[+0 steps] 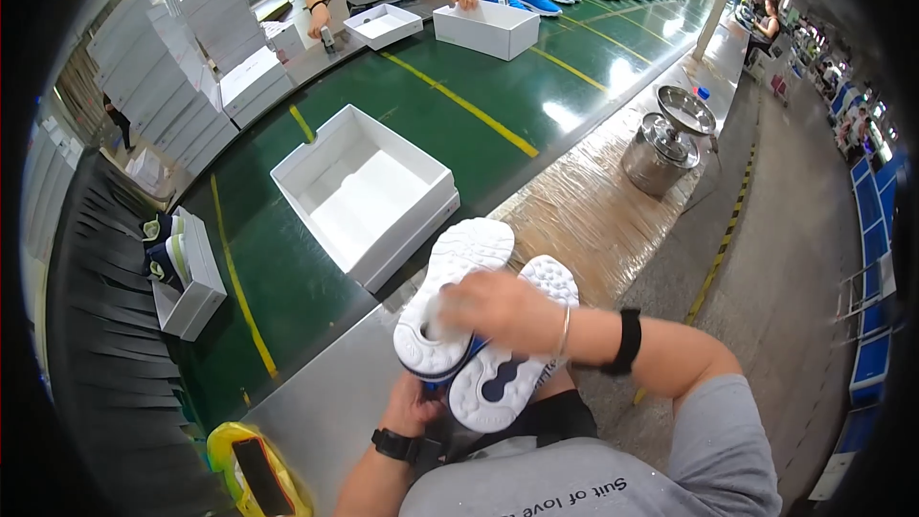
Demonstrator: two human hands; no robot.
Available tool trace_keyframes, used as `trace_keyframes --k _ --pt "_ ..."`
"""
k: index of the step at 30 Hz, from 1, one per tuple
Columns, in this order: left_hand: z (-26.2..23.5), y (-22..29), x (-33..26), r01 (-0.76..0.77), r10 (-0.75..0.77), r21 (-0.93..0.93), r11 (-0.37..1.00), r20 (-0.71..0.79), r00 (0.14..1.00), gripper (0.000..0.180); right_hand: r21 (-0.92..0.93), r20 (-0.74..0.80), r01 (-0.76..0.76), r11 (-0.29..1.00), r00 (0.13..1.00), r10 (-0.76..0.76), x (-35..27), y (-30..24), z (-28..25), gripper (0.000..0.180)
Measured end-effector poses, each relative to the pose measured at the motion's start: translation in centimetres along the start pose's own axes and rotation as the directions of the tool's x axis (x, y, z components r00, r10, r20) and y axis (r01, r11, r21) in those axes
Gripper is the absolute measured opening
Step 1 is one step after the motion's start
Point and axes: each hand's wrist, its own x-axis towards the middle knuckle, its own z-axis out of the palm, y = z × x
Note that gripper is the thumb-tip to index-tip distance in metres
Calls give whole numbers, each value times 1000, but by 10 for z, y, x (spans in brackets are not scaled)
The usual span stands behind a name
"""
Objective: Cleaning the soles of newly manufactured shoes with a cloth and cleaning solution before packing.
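Both our hands are busy close under the camera: our left hand point(412, 407) cups the pair of sneakers point(479, 330) from beneath at the heel end, fingers curled around them, though how firmly we cannot tell since the shoes hide the fingertips. Our right hand point(498, 311) lies across the white soles, fingers pressed together, seemingly pinching a small pale scrap or cloth point(436, 311) against the left sole. The shoes sit soles-up, side by side and touching, just on our side of the open white shoebox point(359, 191), which rests on the green conveyor belt point(450, 105). A second box with shoes in it point(187, 278) lies to the left of the open box, and a steel pot point(665, 139) stands well to its right.

Our worry is the grip: two shoes held from one end could slide apart, and one might drop onto the metal ledge point(325, 393) short of the box. If the belt is moving, the box may also drift out of reach.
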Motion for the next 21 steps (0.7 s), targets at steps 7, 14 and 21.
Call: trace_keyframes --k 7,14,21 --pt "-47 -10 27 316 -159 -239 918 509 846 33 -147 199 -553 820 795 573 14 167 1 21" --pt "-15 5 6 -335 139 398 854 446 884 41 101 265 -212 972 947 179 62 93 23 27" --pt "9 4 13 -147 102 122 982 311 945 35 361 203 -17 932 977 -61 24 -38 -26 32"
